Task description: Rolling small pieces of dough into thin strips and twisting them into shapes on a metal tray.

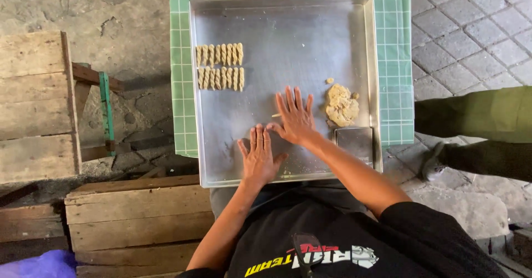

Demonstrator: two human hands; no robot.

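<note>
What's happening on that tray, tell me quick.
A person presses both palms flat on a metal tray, rolling a thin strip of dough under the right hand; the left hand lies just behind it. Two rows of twisted dough sticks sit at the tray's far left. A dough lump lies to the right, with a small metal scraper near it. The tray rests on a green checked mat.
</note>
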